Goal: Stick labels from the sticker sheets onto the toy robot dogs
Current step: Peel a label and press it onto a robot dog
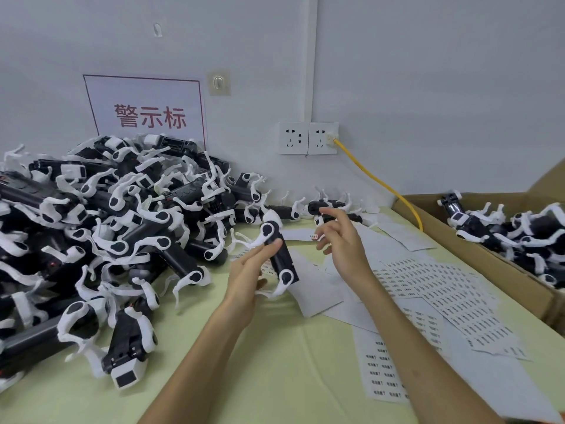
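Note:
My left hand [249, 275] grips a black toy robot dog with white legs [279, 255], held tilted above the table. Just right of it, my right hand [342, 240] pinches a small white label [314, 236] between thumb and forefinger, a short gap from the dog's upper end. Sticker sheets [440, 289] with rows of small printed labels lie on the table under and right of my right arm. Another sheet [382, 374] lies nearer to me.
A big heap of black-and-white robot dogs [107, 224] covers the left of the yellow-green table [275, 362]. A cardboard box [458, 240] at the right holds more dogs [504, 231]. A yellow cable [376, 179] runs from the wall sockets [308, 138].

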Demonstrator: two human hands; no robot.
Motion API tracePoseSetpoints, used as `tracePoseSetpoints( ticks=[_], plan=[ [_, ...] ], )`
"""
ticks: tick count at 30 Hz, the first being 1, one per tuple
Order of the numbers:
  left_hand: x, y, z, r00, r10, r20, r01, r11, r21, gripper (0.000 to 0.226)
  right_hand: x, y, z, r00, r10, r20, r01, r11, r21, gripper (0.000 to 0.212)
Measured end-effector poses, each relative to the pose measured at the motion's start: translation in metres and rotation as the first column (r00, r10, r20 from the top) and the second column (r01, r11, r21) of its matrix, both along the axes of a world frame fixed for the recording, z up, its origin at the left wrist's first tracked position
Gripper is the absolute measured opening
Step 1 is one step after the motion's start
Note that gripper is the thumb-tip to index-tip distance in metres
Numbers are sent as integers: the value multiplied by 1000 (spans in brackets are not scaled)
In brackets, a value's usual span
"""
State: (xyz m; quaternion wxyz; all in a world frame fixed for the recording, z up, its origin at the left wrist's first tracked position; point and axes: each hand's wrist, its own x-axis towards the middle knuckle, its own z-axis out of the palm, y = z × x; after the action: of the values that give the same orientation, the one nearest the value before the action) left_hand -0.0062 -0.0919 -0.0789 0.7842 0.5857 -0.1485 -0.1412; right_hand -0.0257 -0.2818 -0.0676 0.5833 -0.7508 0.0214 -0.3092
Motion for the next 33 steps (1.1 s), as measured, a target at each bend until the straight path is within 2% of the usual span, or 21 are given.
tracePoseSetpoints(
  ticks=[2, 5, 11, 19, 23, 27, 31, 33],
  plan=[
    [5, 4, -1, 999, 29, 16, -28, 998, -48, 22, -1, 1, -1, 1000, 11, 11, -11, 999, -51, 34],
    [12, 7, 0, 992, -127, 16, 128, 984, -124, 45, -3, 4, -3, 999, 53, 13, -51, 991, -125, 30],
    [22, -3, -5, 956, -292, -4, 291, 954, -72, 59, -4, 9, -4, 996, 84, 0, -82, 983, -166, 30],
    [7, 1, -5, 958, -286, -16, 286, 958, -6, 60, -9, 11, 0, 997, 72, -33, -78, 967, -242, 30],
    [4, -1, -4, 958, -286, -20, 286, 958, 2, 45, -10, 10, -1, 998, 57, -22, -61, 958, -281, 29],
    [4, -3, -5, 960, -280, -4, 280, 960, -6, 50, -7, 9, -3, 999, 40, -2, -39, 963, -267, 29],
    [4, -3, -4, 962, -271, 22, 270, 963, 21, 41, -5, 10, -5, 1000, 27, 13, -22, 964, -264, 35],
    [2, -2, -4, 956, -290, 42, 288, 957, 45, 44, -4, 11, -5, 1000, 18, 9, -15, 961, -278, 35]
  ],
)
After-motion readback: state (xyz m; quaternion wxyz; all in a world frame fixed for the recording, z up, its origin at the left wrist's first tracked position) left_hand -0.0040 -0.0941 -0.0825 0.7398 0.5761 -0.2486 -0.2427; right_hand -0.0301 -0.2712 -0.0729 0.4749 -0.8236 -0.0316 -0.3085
